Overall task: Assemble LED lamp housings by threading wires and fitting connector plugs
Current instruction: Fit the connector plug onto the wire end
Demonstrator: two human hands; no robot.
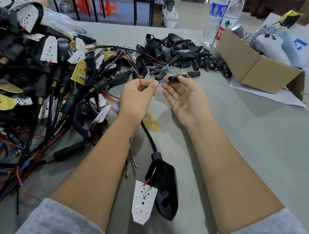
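Observation:
My left hand (137,96) pinches a thin red wire (138,75) whose blue-sleeved tip (162,82) points right. My right hand (184,97) holds a black connector plug (178,78) between thumb and fingertips, its brass end facing the wire tip, almost touching it. On the table between my forearms lies a black lamp housing (166,188) with a white LED board (143,202) hanging out on red and black wires. A black cable (149,138) runs from that housing up toward my left hand.
A big tangle of wired housings and LED boards (45,76) fills the left side. Loose black plugs and housings (179,54) are heaped behind my hands. At the right stand a cardboard box (255,68) and two water bottles (221,19).

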